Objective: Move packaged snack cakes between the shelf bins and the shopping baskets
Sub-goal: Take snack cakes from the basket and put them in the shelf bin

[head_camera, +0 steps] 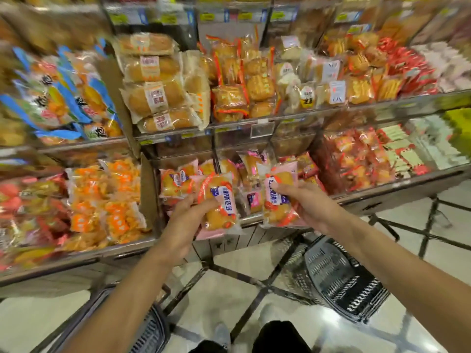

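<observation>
Two packaged snack cakes are held up in front of the lower shelf bin [178, 184] of like packets: the left hand [188, 217] grips one snack cake [220, 202] with curled fingers, and the right hand [305, 202] pinches the other snack cake [279, 197] between thumb and fingers. Below, a dark shopping basket [341, 278] sits on the tiled floor [229, 289] to the right, and another basket [150, 332] shows under the left forearm.

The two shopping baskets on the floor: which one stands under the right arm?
The dark basket at lower right, seen almost whole below the right forearm. The other basket lies under the left arm, mostly hidden at the bottom edge.
</observation>
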